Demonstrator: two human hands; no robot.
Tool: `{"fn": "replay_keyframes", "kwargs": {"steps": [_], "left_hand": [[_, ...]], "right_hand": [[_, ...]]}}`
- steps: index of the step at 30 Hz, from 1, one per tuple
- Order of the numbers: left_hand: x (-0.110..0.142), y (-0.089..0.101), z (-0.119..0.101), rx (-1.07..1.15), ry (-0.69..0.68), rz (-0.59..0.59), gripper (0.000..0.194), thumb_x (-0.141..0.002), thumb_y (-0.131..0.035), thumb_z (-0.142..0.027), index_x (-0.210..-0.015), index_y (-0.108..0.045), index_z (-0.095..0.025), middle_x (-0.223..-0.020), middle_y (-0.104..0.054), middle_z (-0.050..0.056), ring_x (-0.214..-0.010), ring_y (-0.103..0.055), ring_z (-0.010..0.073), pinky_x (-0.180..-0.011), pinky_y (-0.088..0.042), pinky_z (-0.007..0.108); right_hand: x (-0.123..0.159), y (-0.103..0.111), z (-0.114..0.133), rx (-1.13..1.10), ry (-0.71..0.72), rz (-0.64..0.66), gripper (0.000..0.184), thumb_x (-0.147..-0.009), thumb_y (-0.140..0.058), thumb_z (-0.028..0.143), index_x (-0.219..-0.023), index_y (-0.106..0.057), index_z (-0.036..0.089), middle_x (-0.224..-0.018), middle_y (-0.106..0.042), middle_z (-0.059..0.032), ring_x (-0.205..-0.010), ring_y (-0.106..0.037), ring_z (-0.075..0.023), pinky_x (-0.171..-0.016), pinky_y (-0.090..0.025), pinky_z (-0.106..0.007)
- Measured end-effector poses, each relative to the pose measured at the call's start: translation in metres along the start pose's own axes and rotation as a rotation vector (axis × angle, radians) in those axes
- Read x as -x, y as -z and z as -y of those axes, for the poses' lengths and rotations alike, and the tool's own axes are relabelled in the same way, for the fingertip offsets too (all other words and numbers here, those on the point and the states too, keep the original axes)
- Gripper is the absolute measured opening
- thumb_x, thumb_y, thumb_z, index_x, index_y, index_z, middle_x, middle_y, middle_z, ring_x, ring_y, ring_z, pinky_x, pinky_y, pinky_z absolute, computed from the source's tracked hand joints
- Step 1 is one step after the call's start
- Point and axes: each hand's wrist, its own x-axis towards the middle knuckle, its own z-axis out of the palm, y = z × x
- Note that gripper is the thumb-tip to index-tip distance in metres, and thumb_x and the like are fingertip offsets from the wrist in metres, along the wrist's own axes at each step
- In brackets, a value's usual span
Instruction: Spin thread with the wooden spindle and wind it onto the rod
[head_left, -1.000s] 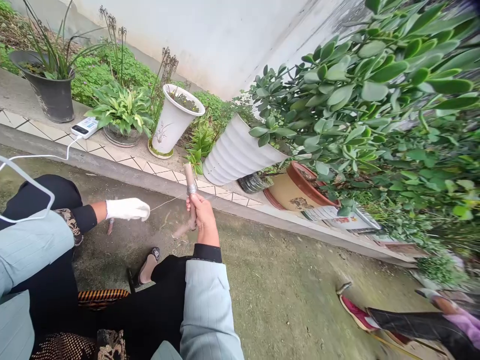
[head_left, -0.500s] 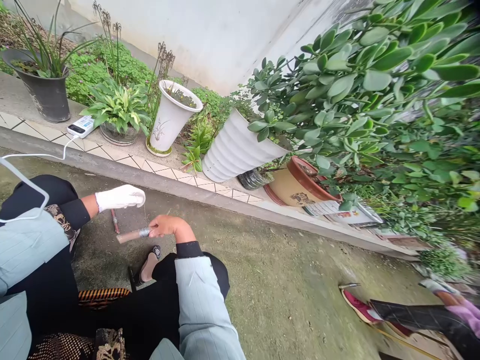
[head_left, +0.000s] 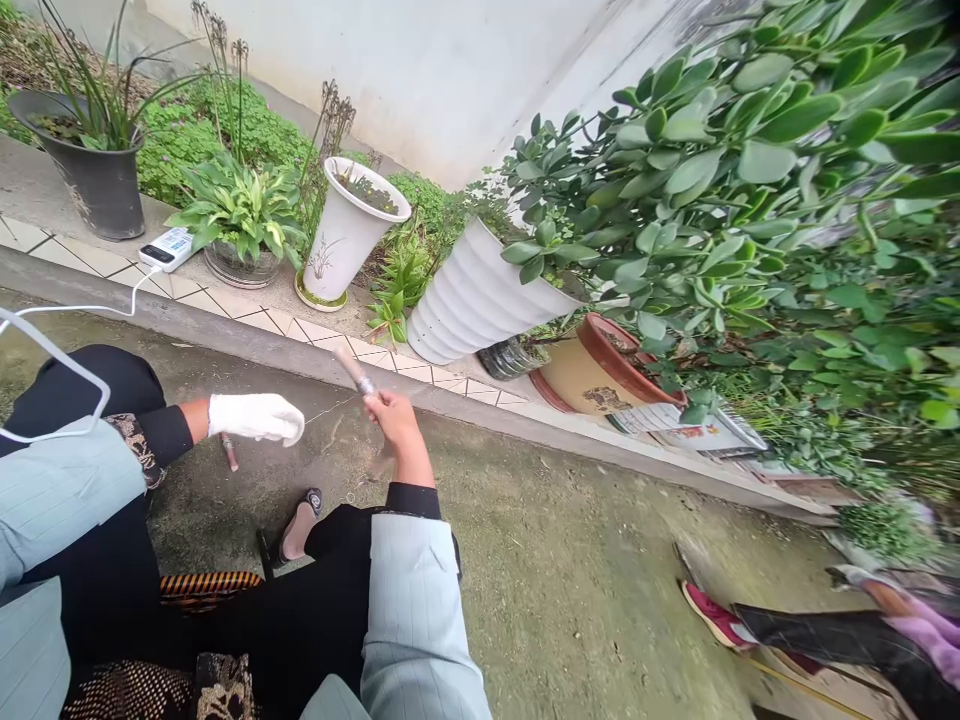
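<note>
- Stick (head_left: 352, 372) back up, tilted toward pots (head_left: 349, 235); half a second ago lay level.
- Right hand (head_left: 396, 425) clenched on stick.
- Left hand (head_left: 255, 418), gloved, pinching thread (head_left: 330, 406), now taut between hands: winding motion.

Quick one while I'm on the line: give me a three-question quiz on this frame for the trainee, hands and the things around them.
1. True or false: the left hand wears a white glove.
2. What does the right hand grip? A) a wooden stick with a metal band B) a trowel C) a phone
3. Fill in: the white power bank lies on the tiled ledge between the dark pot and a leafy ____.

Key
1. True.
2. A: the wooden stick points up and away from the fist; a thin thread runs from it toward the gloved hand.
3. plant.
</note>
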Motion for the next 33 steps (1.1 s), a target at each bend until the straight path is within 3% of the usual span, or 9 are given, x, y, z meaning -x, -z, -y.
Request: {"fn": "replay_keyframes", "kwargs": {"steps": [4, 7, 12, 18, 21, 25, 27, 30, 33], "left_hand": [[0.002, -0.002, -0.002, -0.007, -0.041, 0.082, 0.027, -0.086, -0.054, -0.037, -0.074, -0.060, -0.013, -0.066, -0.052, 0.001, -0.051, -0.038, 0.0084, -0.045, -0.029, 0.020], [0.003, 0.003, 0.002, 0.023, -0.032, -0.020, 0.027, -0.085, -0.055, -0.038, -0.075, -0.059, -0.013, -0.065, -0.053, 0.000, -0.050, -0.038, 0.0080, -0.045, -0.030, 0.019], [0.005, 0.021, 0.015, 0.037, -0.004, -0.229, 0.029, -0.083, -0.056, -0.041, -0.076, -0.057, -0.013, -0.071, -0.055, 0.001, -0.051, -0.040, 0.0073, -0.043, -0.032, 0.017], [0.000, 0.031, 0.024, -0.020, 0.053, -0.379, 0.031, -0.084, -0.053, -0.043, -0.078, -0.057, -0.014, -0.068, -0.051, 0.001, -0.052, -0.042, 0.0089, -0.042, -0.036, 0.016], [-0.005, 0.025, 0.027, -0.005, 0.071, -0.412, 0.029, -0.084, -0.052, -0.042, -0.079, -0.057, -0.014, -0.065, -0.049, 0.000, -0.051, -0.041, 0.0088, -0.043, -0.037, 0.017], [-0.008, 0.010, 0.025, 0.033, 0.082, -0.269, 0.030, -0.085, -0.052, -0.043, -0.079, -0.059, -0.014, -0.066, -0.051, 0.001, -0.050, -0.041, 0.0089, -0.043, -0.034, 0.018], [-0.008, 0.004, 0.019, 0.029, 0.058, -0.150, 0.030, -0.085, -0.052, -0.043, -0.078, -0.059, -0.014, -0.067, -0.052, 0.001, -0.051, -0.041, 0.0089, -0.043, -0.032, 0.018], [-0.006, -0.002, 0.008, 0.000, -0.007, -0.068, 0.027, -0.085, -0.053, -0.039, -0.076, -0.059, -0.014, -0.066, -0.052, 0.000, -0.051, -0.039, 0.0086, -0.046, -0.032, 0.019], [-0.004, -0.001, 0.002, -0.030, -0.042, -0.048, 0.025, -0.085, -0.053, -0.035, -0.073, -0.059, -0.013, -0.065, -0.051, 0.000, -0.052, -0.039, 0.0085, -0.049, -0.032, 0.020]], "right_hand": [[-0.005, -0.030, 0.001, 0.569, -0.015, 0.152, 0.019, -0.079, -0.060, 0.033, -0.087, -0.067, 0.017, -0.073, -0.062, -0.0022, -0.066, -0.052, -0.0127, -0.060, -0.035, -0.023], [0.001, -0.052, 0.009, 0.766, -0.020, 0.447, 0.016, -0.077, -0.064, 0.031, -0.084, -0.069, 0.017, -0.076, -0.066, -0.0042, -0.068, -0.055, -0.0135, -0.060, -0.035, -0.023], [0.011, -0.079, 0.012, 0.617, 0.011, 0.985, 0.010, -0.077, -0.064, 0.026, -0.079, -0.066, 0.016, -0.068, -0.061, 0.0007, -0.058, -0.053, -0.0092, -0.056, -0.037, -0.020], [0.024, -0.062, 0.025, 0.241, 0.102, 1.190, 0.020, -0.072, -0.069, 0.031, -0.082, -0.066, 0.014, -0.064, -0.055, 0.0043, -0.058, -0.048, -0.0071, -0.055, -0.039, -0.019], [0.031, -0.032, 0.033, 0.016, 0.161, 1.087, 0.035, -0.068, -0.073, 0.036, -0.094, -0.067, 0.013, -0.069, -0.057, 0.0025, -0.061, -0.049, -0.0083, -0.058, -0.041, -0.020], [0.024, 0.002, 0.026, -0.330, 0.226, 0.343, 0.030, -0.074, -0.065, 0.043, -0.082, -0.061, 0.014, -0.071, -0.057, 0.0001, -0.058, -0.046, -0.0082, -0.058, -0.040, -0.022], [0.014, 0.005, 0.015, -0.293, 0.153, 0.080, 0.028, -0.077, -0.060, 0.044, -0.077, -0.059, 0.016, -0.069, -0.056, 0.0001, -0.055, -0.045, -0.0087, -0.056, -0.039, -0.023], [0.001, -0.007, 0.003, 0.165, 0.009, 0.002, 0.023, -0.076, -0.060, 0.039, -0.078, -0.063, 0.016, -0.066, -0.057, -0.0001, -0.057, -0.048, -0.0114, -0.057, -0.037, -0.024], [-0.003, -0.029, 0.003, 0.604, -0.013, 0.138, 0.019, -0.077, -0.062, 0.034, -0.082, -0.068, 0.017, -0.072, -0.063, -0.0028, -0.066, -0.054, -0.0140, -0.061, -0.036, -0.025]]}}
